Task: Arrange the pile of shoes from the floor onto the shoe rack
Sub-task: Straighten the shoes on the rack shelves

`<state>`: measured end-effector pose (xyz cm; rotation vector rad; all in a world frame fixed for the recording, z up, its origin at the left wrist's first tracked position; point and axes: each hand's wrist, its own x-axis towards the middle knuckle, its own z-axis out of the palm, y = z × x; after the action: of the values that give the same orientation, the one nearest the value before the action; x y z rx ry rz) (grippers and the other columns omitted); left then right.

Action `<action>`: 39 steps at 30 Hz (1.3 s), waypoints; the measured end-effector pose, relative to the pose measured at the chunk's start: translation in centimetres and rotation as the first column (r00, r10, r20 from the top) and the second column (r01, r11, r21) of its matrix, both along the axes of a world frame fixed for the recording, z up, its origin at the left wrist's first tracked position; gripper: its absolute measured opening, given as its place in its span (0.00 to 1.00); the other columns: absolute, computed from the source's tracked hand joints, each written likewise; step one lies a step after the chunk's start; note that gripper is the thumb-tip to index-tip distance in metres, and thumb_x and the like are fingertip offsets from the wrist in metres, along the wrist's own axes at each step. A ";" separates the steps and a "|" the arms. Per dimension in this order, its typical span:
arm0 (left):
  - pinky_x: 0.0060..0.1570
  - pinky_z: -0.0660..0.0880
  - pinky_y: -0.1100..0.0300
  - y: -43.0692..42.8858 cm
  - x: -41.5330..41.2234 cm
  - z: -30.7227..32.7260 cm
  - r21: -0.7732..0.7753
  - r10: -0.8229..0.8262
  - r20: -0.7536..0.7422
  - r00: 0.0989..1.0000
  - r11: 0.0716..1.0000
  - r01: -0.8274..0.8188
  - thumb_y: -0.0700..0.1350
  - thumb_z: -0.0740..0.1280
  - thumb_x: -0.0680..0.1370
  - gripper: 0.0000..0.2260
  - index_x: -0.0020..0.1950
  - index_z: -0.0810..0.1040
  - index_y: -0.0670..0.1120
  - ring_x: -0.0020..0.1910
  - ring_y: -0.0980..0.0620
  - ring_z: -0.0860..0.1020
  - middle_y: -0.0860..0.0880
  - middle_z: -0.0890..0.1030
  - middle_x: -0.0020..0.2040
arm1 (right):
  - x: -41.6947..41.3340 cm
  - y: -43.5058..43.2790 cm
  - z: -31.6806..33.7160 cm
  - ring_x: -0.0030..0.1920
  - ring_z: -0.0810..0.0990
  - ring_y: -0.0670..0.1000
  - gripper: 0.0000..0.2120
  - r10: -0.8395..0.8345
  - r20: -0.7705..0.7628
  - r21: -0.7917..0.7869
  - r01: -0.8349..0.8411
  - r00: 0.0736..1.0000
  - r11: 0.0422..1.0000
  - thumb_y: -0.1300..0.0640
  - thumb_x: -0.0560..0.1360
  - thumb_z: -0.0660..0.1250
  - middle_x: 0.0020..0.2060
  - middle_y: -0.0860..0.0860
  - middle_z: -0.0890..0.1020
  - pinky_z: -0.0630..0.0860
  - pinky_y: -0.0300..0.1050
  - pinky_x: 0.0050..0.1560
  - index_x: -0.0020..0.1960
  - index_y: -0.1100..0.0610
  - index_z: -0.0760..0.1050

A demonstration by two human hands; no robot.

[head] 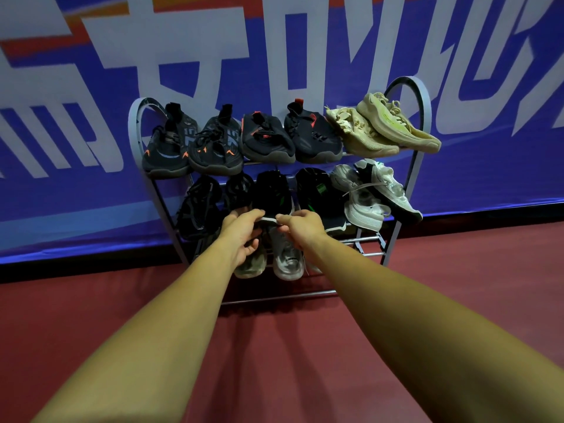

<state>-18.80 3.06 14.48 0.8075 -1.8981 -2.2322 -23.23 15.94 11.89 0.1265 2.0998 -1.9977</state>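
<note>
Red floor [274,346]: the rack stands on it, backed against the blue banner [91,209], which probably keeps shoes from sliding off behind.
Metal rack [422,96]: three tilted shelves, with the top row full, so free room seems to be only lower down.
Beige pair [381,126]: overlapped at the top right end, probably to save space.
Black shoe [271,190]: on the middle shelf between other black shoes, its white sole edge facing out.
Left hand [241,230]: fingers curled, pinching that sole edge.
Right hand [302,224]: pinching the same edge, likely squaring the shoe in its slot.
</note>
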 end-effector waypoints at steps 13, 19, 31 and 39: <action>0.35 0.69 0.62 1.7 2.1 1.2 -0.123 -0.051 0.076 0.996 0.991 0.060 0.44 0.68 0.77 0.15 0.63 0.76 0.49 0.42 0.53 0.76 0.49 0.81 0.51 | 1.7 2.8 1.1 0.51 0.85 0.58 0.19 0.125 -0.124 0.256 -0.090 0.984 0.962 0.55 0.76 0.73 0.50 0.58 0.85 0.82 0.56 0.56 0.63 0.62 0.77; 0.35 0.69 0.61 3.3 3.6 0.5 -0.114 -0.068 0.130 0.989 0.990 0.083 0.45 0.67 0.77 0.23 0.71 0.69 0.57 0.42 0.53 0.77 0.48 0.79 0.51 | 3.0 5.2 1.7 0.32 0.77 0.47 0.14 0.113 -0.120 0.304 -0.072 0.986 0.950 0.55 0.77 0.72 0.40 0.54 0.83 0.66 0.32 0.22 0.60 0.59 0.77; 0.29 0.68 0.62 6.6 3.7 -0.1 -0.185 0.006 0.063 0.998 0.983 0.005 0.43 0.65 0.76 0.33 0.79 0.57 0.54 0.36 0.53 0.74 0.50 0.76 0.41 | 4.4 8.9 2.1 0.40 0.82 0.53 0.17 0.095 -0.112 0.330 -0.053 0.989 0.942 0.56 0.77 0.72 0.46 0.57 0.85 0.73 0.40 0.34 0.62 0.62 0.77; 0.28 0.66 0.61 9.4 3.0 -0.2 -0.237 -0.041 0.028 0.999 0.970 0.046 0.43 0.66 0.76 0.28 0.76 0.65 0.51 0.33 0.52 0.71 0.49 0.75 0.40 | 4.4 11.6 1.8 0.53 0.85 0.60 0.14 0.058 -0.134 0.292 -0.017 0.989 0.956 0.57 0.77 0.72 0.51 0.61 0.85 0.81 0.56 0.58 0.58 0.64 0.78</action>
<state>-15.81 12.41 14.30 0.7633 -2.1596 -1.9726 -18.87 27.49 13.72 -0.0055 2.4565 -1.7106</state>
